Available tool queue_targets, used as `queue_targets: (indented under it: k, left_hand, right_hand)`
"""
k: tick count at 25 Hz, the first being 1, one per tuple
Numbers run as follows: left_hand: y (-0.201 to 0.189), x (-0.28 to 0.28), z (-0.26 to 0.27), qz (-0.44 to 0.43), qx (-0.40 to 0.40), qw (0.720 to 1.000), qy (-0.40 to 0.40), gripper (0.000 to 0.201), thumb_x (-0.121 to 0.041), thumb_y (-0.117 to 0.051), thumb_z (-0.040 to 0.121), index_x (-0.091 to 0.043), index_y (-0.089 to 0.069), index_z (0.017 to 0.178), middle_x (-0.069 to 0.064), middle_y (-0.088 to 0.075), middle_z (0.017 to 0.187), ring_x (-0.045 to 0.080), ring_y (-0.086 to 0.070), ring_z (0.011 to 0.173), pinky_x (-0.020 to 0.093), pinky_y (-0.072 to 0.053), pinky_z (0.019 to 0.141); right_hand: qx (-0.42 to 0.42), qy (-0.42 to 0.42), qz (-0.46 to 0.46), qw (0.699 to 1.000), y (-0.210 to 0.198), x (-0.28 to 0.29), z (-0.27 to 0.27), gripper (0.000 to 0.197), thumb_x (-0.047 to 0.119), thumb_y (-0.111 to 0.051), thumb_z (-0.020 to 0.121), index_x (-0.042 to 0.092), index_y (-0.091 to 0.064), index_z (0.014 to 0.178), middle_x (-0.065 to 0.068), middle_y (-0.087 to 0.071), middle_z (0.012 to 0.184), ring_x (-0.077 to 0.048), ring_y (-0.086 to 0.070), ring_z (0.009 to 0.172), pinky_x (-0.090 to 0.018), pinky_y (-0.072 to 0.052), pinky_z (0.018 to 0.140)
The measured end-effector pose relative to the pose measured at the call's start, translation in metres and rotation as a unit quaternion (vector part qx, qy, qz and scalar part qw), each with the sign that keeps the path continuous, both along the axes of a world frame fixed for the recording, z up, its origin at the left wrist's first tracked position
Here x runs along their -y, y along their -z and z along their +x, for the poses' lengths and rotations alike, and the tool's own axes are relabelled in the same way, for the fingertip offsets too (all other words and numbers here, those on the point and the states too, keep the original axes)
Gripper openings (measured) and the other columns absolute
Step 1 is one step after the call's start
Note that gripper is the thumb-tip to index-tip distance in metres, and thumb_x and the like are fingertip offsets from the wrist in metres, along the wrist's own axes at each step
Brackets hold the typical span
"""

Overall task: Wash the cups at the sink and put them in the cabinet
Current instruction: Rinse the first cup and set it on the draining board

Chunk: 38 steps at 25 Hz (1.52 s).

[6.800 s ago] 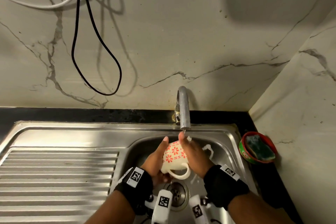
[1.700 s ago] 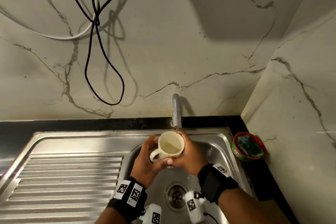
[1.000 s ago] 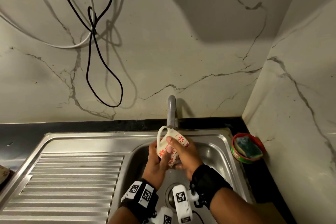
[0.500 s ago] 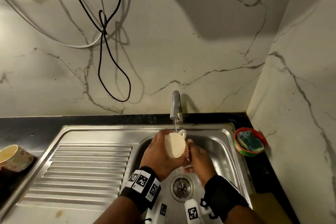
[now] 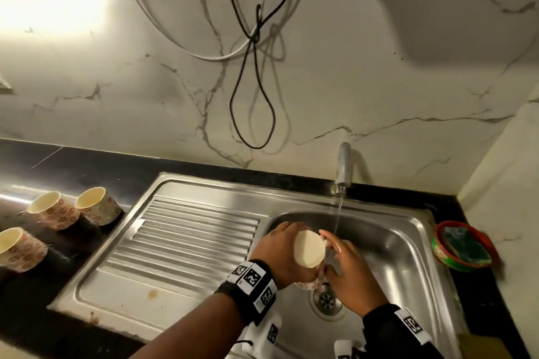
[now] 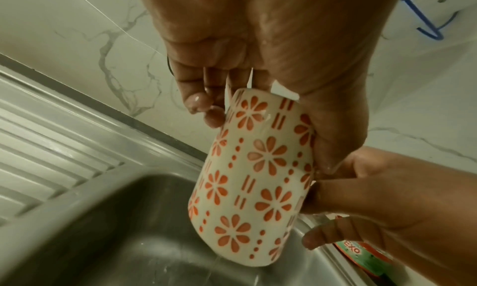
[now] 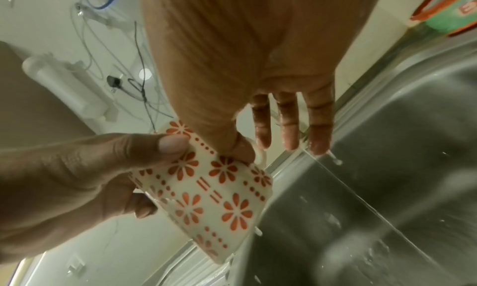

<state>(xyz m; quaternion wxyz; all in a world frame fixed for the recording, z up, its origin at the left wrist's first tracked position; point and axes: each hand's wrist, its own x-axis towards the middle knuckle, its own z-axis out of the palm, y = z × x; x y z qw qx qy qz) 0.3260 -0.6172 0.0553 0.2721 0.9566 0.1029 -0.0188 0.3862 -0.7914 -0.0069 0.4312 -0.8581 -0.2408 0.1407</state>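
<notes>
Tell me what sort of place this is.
Most likely a home kitchen, at the washing-up spot. A stainless steel sink with a ribbed draining board sits in a dark counter below a running tap, patterned cups wait alongside, and marble-look tiles line the wall.

My left hand (image 5: 278,253) grips the cup (image 5: 309,248) over the sink (image 5: 402,245), my right hand (image 5: 354,277) beside it, fingers straight.
</notes>
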Motion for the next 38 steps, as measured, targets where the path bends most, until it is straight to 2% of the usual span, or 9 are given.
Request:
queue_targets:
  k: [5, 9, 12, 15, 23, 28, 30, 33, 38]
  left_hand:
    - [-0.003, -0.093, -0.023, -0.016, -0.019, 1.000, -0.006, 0.087, -0.054, -0.083, 0.062, -0.038, -0.044, 0.138, -0.010, -0.054, 0.133, 0.017, -0.055, 0.119, 0.034, -0.049, 0.100]
    - [-0.001, -0.212, -0.034, -0.021, -0.015, 0.998, -0.059, 0.082, -0.050, -0.085, 0.065, -0.033, -0.047, 0.136, -0.006, -0.058, 0.127, 0.020, -0.057, 0.115, 0.038, -0.051, 0.097]
    - [0.007, -0.296, -0.034, -0.018, -0.014, 0.995, -0.098, 0.083, -0.049, -0.084, 0.068, -0.028, -0.047, 0.139, 0.000, -0.058, 0.130, 0.024, -0.057, 0.118, 0.041, -0.051, 0.100]
    - [0.020, -0.348, -0.030, 0.000, -0.020, 0.994, -0.108, 0.089, -0.049, -0.084, 0.068, -0.024, -0.043, 0.143, 0.004, -0.056, 0.136, 0.026, -0.055, 0.122, 0.042, -0.049, 0.103]
    - [0.061, -0.375, -0.024, -0.010, -0.044, 0.996, -0.079, 0.084, -0.049, -0.084, 0.069, -0.025, -0.043, 0.138, 0.004, -0.057, 0.132, 0.027, -0.056, 0.118, 0.041, -0.052, 0.098]
    - [0.061, -0.384, -0.036, -0.062, -0.046, 0.993, -0.091, 0.102, -0.049, -0.088, 0.066, -0.027, -0.032, 0.148, 0.004, -0.048, 0.146, 0.028, -0.048, 0.131, 0.049, -0.045, 0.108]
    - [0.057, -0.393, -0.054, -0.076, -0.019, 0.991, -0.105, 0.099, -0.047, -0.087, 0.068, -0.026, -0.034, 0.149, 0.001, -0.049, 0.147, 0.024, -0.048, 0.133, 0.046, -0.044, 0.111]
    - [0.049, -0.414, -0.092, -0.057, 0.071, 0.986, -0.136, 0.074, -0.041, -0.082, 0.078, -0.025, -0.047, 0.142, -0.002, -0.056, 0.138, 0.019, -0.053, 0.125, 0.040, -0.046, 0.107]
    - [0.044, -0.483, -0.149, 0.029, 0.139, 0.951, -0.276, 0.067, -0.032, -0.081, 0.077, -0.022, -0.050, 0.136, 0.004, -0.049, 0.136, 0.026, -0.045, 0.124, 0.044, -0.042, 0.108]
  right_hand:
    - [-0.001, 0.056, 0.007, 0.998, -0.005, -0.055, -0.020, 0.058, 0.006, -0.060, 0.093, 0.038, -0.047, 0.140, 0.011, -0.045, 0.134, -0.008, -0.059, 0.104, -0.021, -0.044, 0.087]
    - [-0.002, 0.064, 0.003, 0.998, 0.002, -0.115, -0.047, 0.048, 0.006, -0.064, 0.091, 0.046, -0.057, 0.116, 0.011, -0.059, 0.121, -0.002, -0.064, 0.087, -0.017, -0.048, 0.080]
    - [0.013, 0.067, -0.015, 0.998, 0.008, -0.158, -0.072, 0.042, 0.004, -0.068, 0.088, 0.039, -0.067, 0.110, 0.015, -0.063, 0.115, -0.001, -0.064, 0.087, -0.005, -0.045, 0.075]
    - [0.018, 0.081, -0.019, 0.996, 0.003, -0.186, -0.089, 0.038, 0.005, -0.069, 0.088, 0.037, -0.069, 0.107, 0.017, -0.063, 0.111, 0.000, -0.062, 0.089, -0.002, -0.044, 0.073]
    - [0.034, 0.099, -0.017, 0.994, -0.012, -0.238, -0.097, 0.031, 0.006, -0.062, 0.091, 0.032, -0.070, 0.106, 0.017, -0.064, 0.108, -0.003, -0.062, 0.085, -0.014, -0.053, 0.075]
    - [0.050, 0.062, -0.020, 0.997, -0.025, -0.269, -0.092, 0.028, 0.008, -0.061, 0.094, 0.031, -0.069, 0.108, 0.017, -0.062, 0.109, -0.002, -0.060, 0.087, -0.006, -0.047, 0.076]
    - [0.064, 0.035, -0.009, 0.997, -0.030, -0.288, -0.093, 0.027, 0.009, -0.062, 0.094, 0.031, -0.069, 0.108, 0.019, -0.062, 0.110, 0.002, -0.060, 0.092, -0.005, -0.047, 0.076]
    - [0.067, -0.007, 0.016, 0.998, -0.033, -0.321, -0.096, 0.025, 0.009, -0.062, 0.095, 0.029, -0.070, 0.108, 0.019, -0.063, 0.110, 0.007, -0.059, 0.097, -0.005, -0.048, 0.076]
    - [0.065, -0.102, 0.048, 0.992, -0.031, -0.383, -0.110, 0.027, 0.005, -0.064, 0.093, 0.029, -0.069, 0.104, 0.012, -0.068, 0.109, 0.006, -0.062, 0.095, -0.005, -0.049, 0.075]
